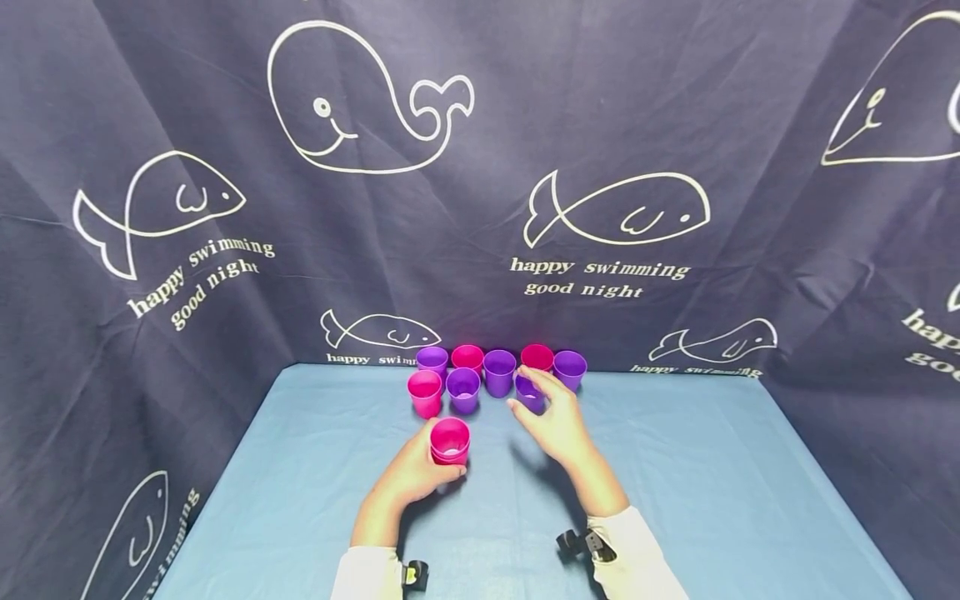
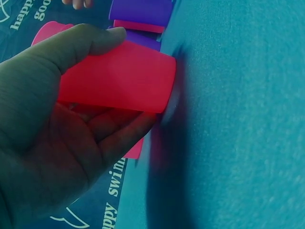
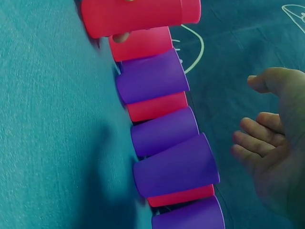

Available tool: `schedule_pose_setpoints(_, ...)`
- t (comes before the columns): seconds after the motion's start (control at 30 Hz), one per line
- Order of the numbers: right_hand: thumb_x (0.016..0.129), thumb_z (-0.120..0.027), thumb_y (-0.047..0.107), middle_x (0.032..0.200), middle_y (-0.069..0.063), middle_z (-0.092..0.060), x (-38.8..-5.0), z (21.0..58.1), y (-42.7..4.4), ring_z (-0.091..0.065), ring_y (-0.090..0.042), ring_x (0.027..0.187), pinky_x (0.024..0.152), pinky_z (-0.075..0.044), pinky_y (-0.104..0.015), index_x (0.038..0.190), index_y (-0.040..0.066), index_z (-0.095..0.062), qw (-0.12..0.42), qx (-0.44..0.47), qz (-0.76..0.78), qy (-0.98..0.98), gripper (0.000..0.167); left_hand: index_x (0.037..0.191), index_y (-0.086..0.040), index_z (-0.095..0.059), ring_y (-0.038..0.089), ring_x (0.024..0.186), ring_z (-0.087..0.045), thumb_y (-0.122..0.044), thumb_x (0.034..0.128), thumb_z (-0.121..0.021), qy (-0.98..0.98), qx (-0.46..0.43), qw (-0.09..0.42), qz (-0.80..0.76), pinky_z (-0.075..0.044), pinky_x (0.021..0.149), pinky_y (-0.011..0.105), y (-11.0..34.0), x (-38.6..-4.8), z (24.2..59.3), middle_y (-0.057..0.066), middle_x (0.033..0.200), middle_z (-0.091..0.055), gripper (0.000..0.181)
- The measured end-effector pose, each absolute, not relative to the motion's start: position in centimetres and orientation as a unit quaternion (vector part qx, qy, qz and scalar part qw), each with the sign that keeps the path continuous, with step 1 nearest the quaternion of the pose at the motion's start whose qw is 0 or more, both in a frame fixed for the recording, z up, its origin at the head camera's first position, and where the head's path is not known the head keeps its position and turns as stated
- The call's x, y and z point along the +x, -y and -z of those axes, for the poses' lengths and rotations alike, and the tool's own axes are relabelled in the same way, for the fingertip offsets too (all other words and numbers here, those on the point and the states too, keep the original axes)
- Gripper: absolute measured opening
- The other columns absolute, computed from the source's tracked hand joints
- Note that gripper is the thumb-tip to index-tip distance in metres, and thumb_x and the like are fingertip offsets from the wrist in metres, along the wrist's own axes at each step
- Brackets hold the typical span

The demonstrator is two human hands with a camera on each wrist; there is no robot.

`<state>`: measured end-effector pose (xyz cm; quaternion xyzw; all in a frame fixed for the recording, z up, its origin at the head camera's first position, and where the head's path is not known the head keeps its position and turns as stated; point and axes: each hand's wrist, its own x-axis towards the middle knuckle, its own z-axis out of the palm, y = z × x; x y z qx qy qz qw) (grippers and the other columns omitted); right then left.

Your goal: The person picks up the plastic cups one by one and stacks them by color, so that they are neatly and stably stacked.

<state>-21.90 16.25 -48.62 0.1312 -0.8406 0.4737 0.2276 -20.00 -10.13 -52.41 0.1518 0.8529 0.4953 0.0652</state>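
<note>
My left hand grips a stack of pink cups, thumb on one side and fingers on the other; a second rim shows just below the top one. In the left wrist view this pink stack is upright just over or on the cloth; I cannot tell which. My right hand is above the table with its fingers loosely bent and apart, holding nothing. Beyond its fingers is a front purple cup, partly hidden by them in the head view. The right wrist view shows a gap between that hand and the purple cup.
Further cups stand at the back, mouths up: a pink cup and a purple cup in front, with several purple and pink ones behind. A dark curtain with fish drawings rises behind the blue-covered table.
</note>
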Motion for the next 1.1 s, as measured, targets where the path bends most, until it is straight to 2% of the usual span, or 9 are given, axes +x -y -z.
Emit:
schedule_pose_setpoints(0.2, 0.084, -0.087, 0.009, 0.140, -0.016, -0.070, -22.0, 48.6, -16.5, -0.066, -0.035, 0.132, 0.115, -0.050, -0.048, 0.136, 0.002, -0.069, 0.218, 0.117, -0.487, 0.838, 0.056, 0.125, -0.013, -0.059, 0.016, 0.099, -0.066, -0.012, 0.0773, -0.091, -0.848, 0.150, 0.072, -0.504, -0.056, 0.096, 0.037, 10.1, -20.0, 52.5, 0.001, 0.105, -0.071, 0.057)
schedule_pose_setpoints(0.37, 0.084, -0.087, 0.010, 0.140, -0.015, -0.070, -22.4, 48.6, -16.6, -0.066, -0.034, 0.133, 0.117, -0.049, -0.047, 0.137, 0.004, -0.069, 0.217, 0.104, -0.489, 0.838, 0.057, 0.127, -0.013, -0.059, 0.016, 0.100, -0.065, -0.010, 0.0780, -0.090, -0.843, 0.152, 0.076, -0.511, -0.055, 0.096, 0.036, 10.1, -20.0, 52.5, 0.001, 0.106, -0.072, 0.058)
schedule_pose_setpoints(0.63, 0.086, -0.086, 0.015, 0.139, -0.018, -0.070, -23.8, 48.2, -16.8, -0.063, -0.034, 0.136, 0.122, -0.044, -0.046, 0.138, 0.001, -0.067, 0.215, 0.090, -0.464, 0.855, 0.058, 0.128, -0.013, -0.059, 0.017, 0.103, -0.066, -0.007, 0.0787, -0.087, -0.842, 0.149, 0.074, -0.513, -0.054, 0.101, 0.039, 10.1, -19.7, 52.5, 0.001, 0.108, -0.071, 0.057)
schedule_pose_setpoints(0.87, 0.086, -0.086, 0.018, 0.141, -0.023, -0.066, -25.1, 47.7, -17.7, -0.060, -0.040, 0.137, 0.120, -0.046, -0.052, 0.139, -0.005, -0.064, 0.214, 0.074, -0.446, 0.866, 0.062, 0.125, -0.013, -0.059, 0.016, 0.101, -0.065, -0.005, 0.0780, -0.085, -0.850, 0.138, 0.071, -0.503, -0.054, 0.098, 0.037, 9.6, -19.6, 52.2, 0.001, 0.107, -0.070, 0.054)
schedule_pose_setpoints(1.1, 0.087, -0.084, 0.024, 0.145, -0.024, -0.062, -26.2, 47.6, -18.3, -0.057, -0.040, 0.140, 0.123, -0.042, -0.051, 0.143, -0.005, -0.060, 0.188, 0.057, -0.417, 0.887, 0.068, 0.126, -0.007, -0.058, 0.021, 0.104, -0.066, -0.002, 0.0746, -0.085, -0.856, 0.133, 0.062, -0.495, -0.053, 0.100, 0.044, 9.2, -19.4, 51.7, 0.006, 0.110, -0.071, 0.058)
